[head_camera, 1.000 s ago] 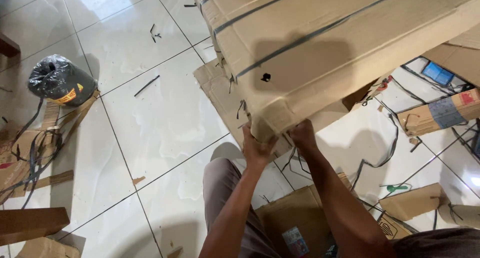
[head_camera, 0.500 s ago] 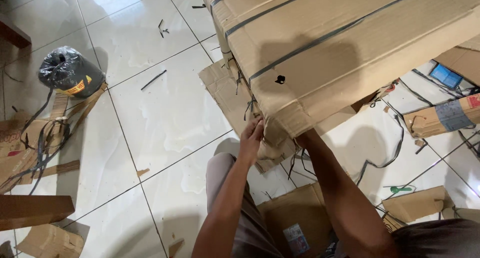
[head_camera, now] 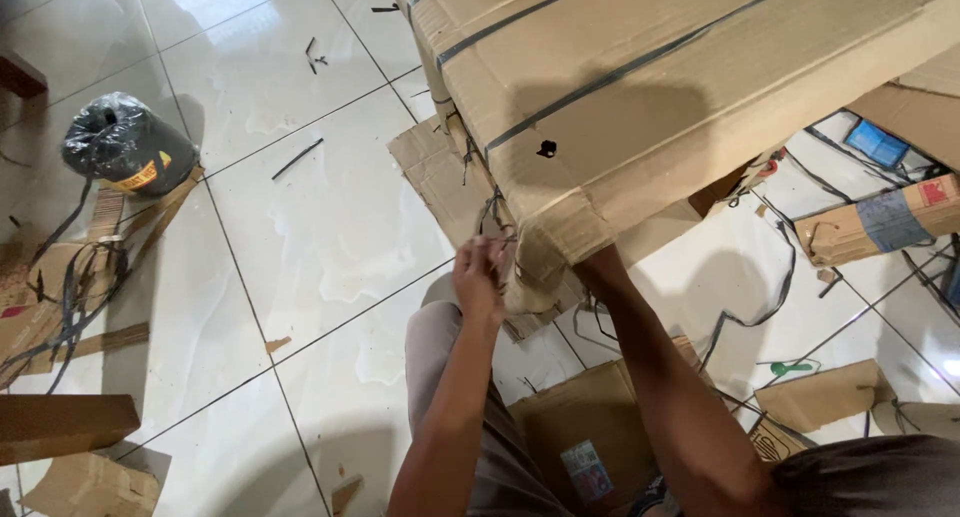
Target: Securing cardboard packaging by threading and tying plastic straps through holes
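Large plain brown corrugated cardboard carton (head_camera: 640, 87), crossed by dark grey plastic straps (head_camera: 600, 82), one small black hole on the side. Glossy white floor tiles (head_camera: 300, 227) with thin dark grout lines. Black plastic-wrapped roll (head_camera: 118, 142) with a yellow label, near the floor's left edge. Smaller brown cardboard box (head_camera: 880, 222) with grey-blue tape patch and red mark, near the right edge. Green-handled small tool (head_camera: 790, 369). Grey-brown trousers (head_camera: 450, 367).

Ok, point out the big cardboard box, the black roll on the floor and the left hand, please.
cardboard box (head_camera: 650, 87): head view, on its broad strapped face.
black roll (head_camera: 120, 147): head view, on its plastic-wrapped side.
left hand (head_camera: 480, 277): head view, on the back of the hand, at the box corner.
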